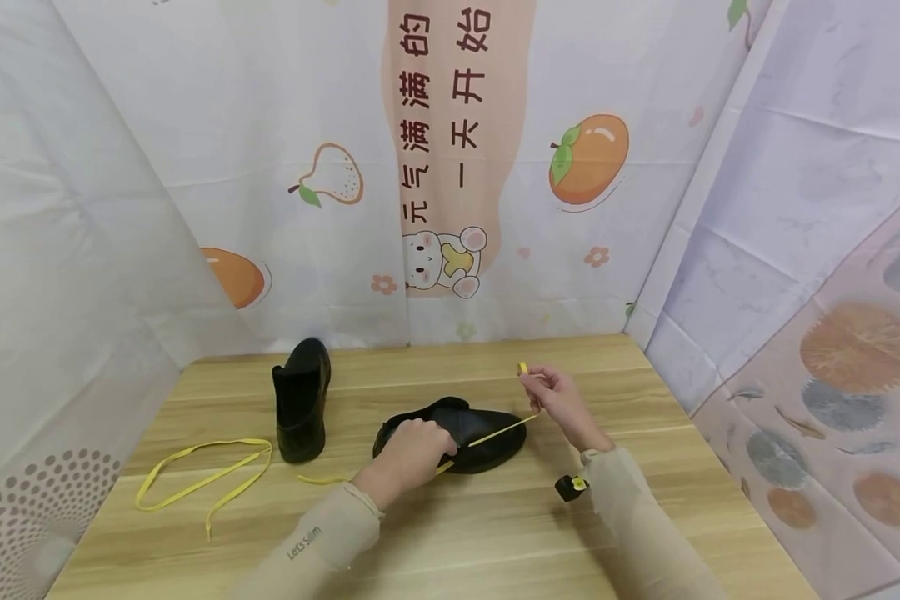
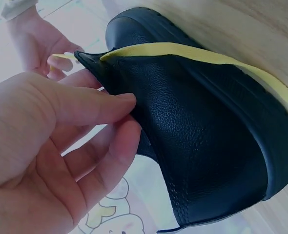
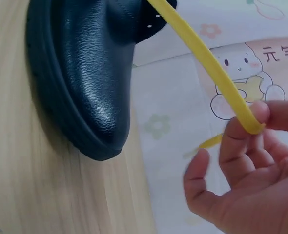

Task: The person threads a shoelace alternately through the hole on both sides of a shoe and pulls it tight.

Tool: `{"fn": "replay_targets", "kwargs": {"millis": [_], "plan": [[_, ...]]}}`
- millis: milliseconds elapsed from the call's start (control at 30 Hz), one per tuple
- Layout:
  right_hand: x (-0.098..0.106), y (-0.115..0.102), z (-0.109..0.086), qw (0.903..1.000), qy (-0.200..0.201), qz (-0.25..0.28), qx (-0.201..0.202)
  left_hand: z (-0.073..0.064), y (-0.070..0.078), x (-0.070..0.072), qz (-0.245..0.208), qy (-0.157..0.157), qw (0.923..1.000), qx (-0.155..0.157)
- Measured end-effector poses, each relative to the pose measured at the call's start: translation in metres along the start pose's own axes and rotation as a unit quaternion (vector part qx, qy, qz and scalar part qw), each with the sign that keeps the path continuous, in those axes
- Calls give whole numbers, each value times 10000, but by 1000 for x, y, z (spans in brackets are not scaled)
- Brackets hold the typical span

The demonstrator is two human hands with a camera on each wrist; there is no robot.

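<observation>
Person's at a wooden table [image 1: 495, 542] w/ 2 black shoes. The nearer shoe [image 1: 487, 433] lies on its side mid-table, toe pointing to the right. The left hand [image 1: 412, 450] is on it: in the left wrist view the thumb and fingers [image 2: 110, 105] pinch the leather flap at the shoe's opening, so that hand is clamped on the shoe.

A yellow lace [image 1: 498, 432] runs taut from the shoe up & right to the right hand [image 1: 558, 396], which is raised a bit above the table behind the toe. Right wrist view shows the lace [image 3: 207, 61] coming out of an eyelet and bending over the index fingertip, pinched there; the other fingers [image 3: 202, 170] are loosely curled and hold nothing. The lace's tip sticks up just above the fingers. Its other end trails out on the table left of the shoe, under the left forearm.

The 2nd shoe [image 1: 302, 400] stands upright at back left, well apart from the first, heel toward the viewer. Another yellow lace [image 1: 195, 475] lies looped on the table left of it, touching nothing else. A small black & yellow thing [image 1: 572, 487] sits by the right sleeve; can't tell what it is. Printed fruit curtains [image 1: 270, 167] hang around 3 sides.
</observation>
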State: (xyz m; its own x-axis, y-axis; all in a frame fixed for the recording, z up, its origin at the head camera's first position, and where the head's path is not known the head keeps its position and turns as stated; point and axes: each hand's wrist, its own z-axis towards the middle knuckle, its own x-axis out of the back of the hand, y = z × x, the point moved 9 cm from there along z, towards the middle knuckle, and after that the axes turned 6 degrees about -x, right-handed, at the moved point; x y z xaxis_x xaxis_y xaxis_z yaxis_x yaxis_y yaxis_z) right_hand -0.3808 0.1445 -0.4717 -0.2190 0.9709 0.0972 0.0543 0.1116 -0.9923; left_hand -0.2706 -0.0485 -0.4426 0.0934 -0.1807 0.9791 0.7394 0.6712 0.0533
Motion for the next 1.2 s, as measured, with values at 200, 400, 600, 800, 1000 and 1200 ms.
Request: {"fn": "replay_targets", "kwargs": {"millis": [200,400,600,800,1000,1200], "plan": [[-5,-2,-1,9981,-213,-489,295,-1,-8,-4,-302,-177,9993,93],[-8,-2,-1,9977,-342,-507,285,0,-15,-7,-600,-408,9972,183],[-17,-2,-7,9912,-798,-1027,249,0,-16,-6,-698,-423,9965,185],[-37,7,-17,9540,-2092,-2134,229,0,-16,-5,-778,-451,9957,216],[-53,13,-19,9199,-2491,-2954,662,1,-18,-6,-757,-475,9957,229],[-65,12,-18,9045,-2276,-3463,1008,2,-17,-6,-760,-507,9955,239]]}}
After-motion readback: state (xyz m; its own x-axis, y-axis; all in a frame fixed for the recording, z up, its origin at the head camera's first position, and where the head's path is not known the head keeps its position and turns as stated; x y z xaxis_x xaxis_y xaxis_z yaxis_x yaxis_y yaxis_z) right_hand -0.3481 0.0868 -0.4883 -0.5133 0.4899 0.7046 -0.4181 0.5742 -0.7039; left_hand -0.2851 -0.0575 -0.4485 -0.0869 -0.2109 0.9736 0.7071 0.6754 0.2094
